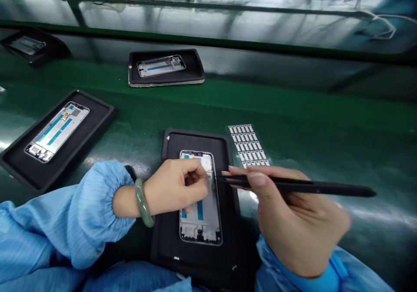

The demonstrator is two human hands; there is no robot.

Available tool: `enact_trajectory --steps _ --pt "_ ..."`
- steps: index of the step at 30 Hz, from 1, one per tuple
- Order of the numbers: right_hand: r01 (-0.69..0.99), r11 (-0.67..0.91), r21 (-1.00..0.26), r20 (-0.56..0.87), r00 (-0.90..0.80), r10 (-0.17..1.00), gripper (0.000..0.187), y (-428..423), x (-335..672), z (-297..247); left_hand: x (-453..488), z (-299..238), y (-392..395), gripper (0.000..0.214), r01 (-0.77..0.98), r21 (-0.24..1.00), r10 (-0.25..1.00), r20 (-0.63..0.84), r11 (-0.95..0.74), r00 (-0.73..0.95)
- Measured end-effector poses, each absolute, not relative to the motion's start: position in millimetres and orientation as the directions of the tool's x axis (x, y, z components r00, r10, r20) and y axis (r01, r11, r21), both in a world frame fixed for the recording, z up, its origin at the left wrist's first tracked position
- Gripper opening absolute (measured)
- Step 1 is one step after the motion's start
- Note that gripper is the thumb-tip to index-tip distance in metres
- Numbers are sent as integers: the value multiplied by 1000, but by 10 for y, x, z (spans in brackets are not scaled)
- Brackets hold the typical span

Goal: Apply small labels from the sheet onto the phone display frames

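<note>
A silver phone frame (208,222) with blue strips lies in a black tray (169,248) in front of me. Over its upper middle is my left hand (177,183), its fingers curled and thumb and forefinger brought together; whatever may be between them is hidden. My right hand (289,214) grips black tweezers (312,187), whose tips reach the frame's right edge near my left fingertips. I cannot make out anything between the tips. A clear sheet of small white stickers (249,144) lies just beyond my right hand, to the right of the tray.
To the left, another black tray (97,114) holds a phone frame (58,131). Farther back stand a third tray (195,66) with a frame (161,66) and a dark tray stack (48,48) at far left. A green-edged metal ledge (228,27) runs behind, with white cables (384,27).
</note>
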State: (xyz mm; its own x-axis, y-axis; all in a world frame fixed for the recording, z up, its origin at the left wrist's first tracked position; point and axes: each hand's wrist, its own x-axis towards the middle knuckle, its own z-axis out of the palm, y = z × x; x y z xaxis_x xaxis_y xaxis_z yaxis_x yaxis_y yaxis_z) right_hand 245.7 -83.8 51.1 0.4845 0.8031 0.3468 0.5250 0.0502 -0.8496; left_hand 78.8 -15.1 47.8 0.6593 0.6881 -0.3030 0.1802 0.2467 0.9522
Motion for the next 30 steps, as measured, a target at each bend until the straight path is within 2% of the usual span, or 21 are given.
enact_trajectory --steps 3,7,9,12,13,15,17,18,20,24,30 --pt "608 4 -794 328 423 844 17 -829 2451 529 795 478 -138 7 229 969 721 -221 88 656" --pt "585 -38 -810 250 404 880 21 -827 2440 566 791 515 -137 8 285 956 737 -144 -69 660" --pt "508 -69 -859 171 411 896 22 -813 2456 577 748 555 -126 7 330 936 717 -148 -121 681" --pt "264 -80 -961 57 474 879 22 -702 2504 550 634 598 -75 6 403 891 708 -146 -209 691" --pt "177 -76 -981 24 505 863 23 -632 2520 526 592 592 -50 10 426 855 733 -84 -295 676" --pt "49 -83 -995 -44 537 843 26 -453 2540 457 520 535 1 19 462 708 748 141 -534 649" --pt "-15 -120 -993 -111 498 860 31 -266 2540 374 475 430 38 25 476 516 677 322 -712 662" --pt "-29 -140 -990 -137 468 873 33 -187 2532 335 463 370 46 26 473 452 638 353 -757 684" --pt "-25 -179 -984 -173 404 898 35 -88 2509 275 456 265 41 28 467 411 606 334 -783 722" --pt "95 -216 -972 -176 318 932 33 -106 2464 266 461 185 -4 28 459 455 612 282 -763 739" --pt "246 -193 -950 -98 351 931 29 -214 2427 326 459 233 -15 27 471 478 627 241 -741 741"
